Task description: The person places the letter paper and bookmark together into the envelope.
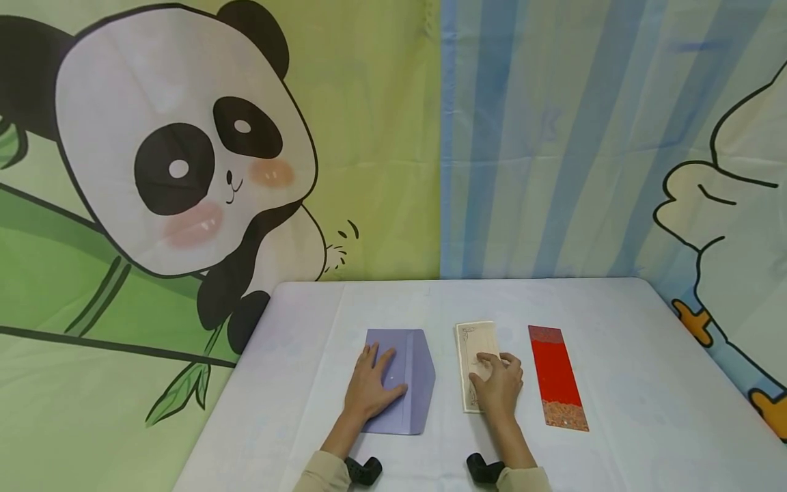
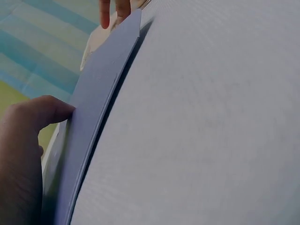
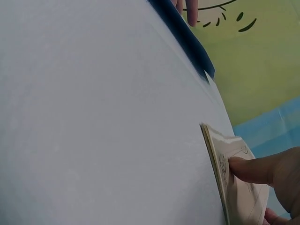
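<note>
My left hand (image 1: 369, 388), fingers wide, rests on the purple envelope (image 1: 417, 376) and, at its three o'clock, my right hand (image 1: 501, 388), fingers bent, touches the cream paper (image 1: 473, 344), pinching I can't tell, light pressure's best!

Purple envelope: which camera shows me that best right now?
The head view: it shows the purple envelope from above, nearly whole, with only the left hand covering part. The left wrist view shows it slantwise and cut off by the bottom edge; the right wrist view, just a dark strip at the top.
</note>
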Demonstrator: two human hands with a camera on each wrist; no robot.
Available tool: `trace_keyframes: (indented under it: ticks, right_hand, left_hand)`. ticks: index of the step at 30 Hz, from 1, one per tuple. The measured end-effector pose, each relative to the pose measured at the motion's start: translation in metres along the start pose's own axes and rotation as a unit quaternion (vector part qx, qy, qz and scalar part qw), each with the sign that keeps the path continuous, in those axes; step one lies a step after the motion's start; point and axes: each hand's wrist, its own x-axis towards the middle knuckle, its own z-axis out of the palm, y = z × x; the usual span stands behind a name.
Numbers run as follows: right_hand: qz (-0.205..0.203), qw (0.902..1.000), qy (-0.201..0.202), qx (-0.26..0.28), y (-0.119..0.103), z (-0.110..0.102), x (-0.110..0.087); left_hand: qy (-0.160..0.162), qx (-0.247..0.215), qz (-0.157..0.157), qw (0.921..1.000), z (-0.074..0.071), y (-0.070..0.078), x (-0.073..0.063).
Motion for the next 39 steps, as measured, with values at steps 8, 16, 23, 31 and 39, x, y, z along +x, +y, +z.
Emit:
trace_keyframes:
  ticks: [8, 16, 23, 31, 39]
  right_hand:
    - [0.036, 0.9955, -0.074, 0.046, 0.005, -0.009, 0.005]
    - [0.092, 0.9762, -0.175, 0.090, 0.015, -0.024, 0.016]
    - [0.142, 0.9477, -0.217, 0.185, 0.022, -0.029, 0.020]
    - [0.210, 0.8722, -0.237, 0.373, 0.018, -0.032, 0.013]
    - [0.129, 0.8833, -0.269, 0.362, -0.013, -0.019, 0.000]
  left_hand:
    - [0.001, -0.007, 0.005, 1.0000, -0.002, 0.000, 0.000]
    - [0.007, -0.008, 0.004, 0.9999, -0.002, -0.001, 0.000]
    - [0.010, -0.012, 0.001, 0.9999, 0.000, -0.002, 0.000]
    - [0.008, -0.009, -0.002, 0.9999, -0.001, 0.000, -0.002]
    - [0.019, -0.007, -0.005, 0.9998, 0.001, 0.000, -0.001]
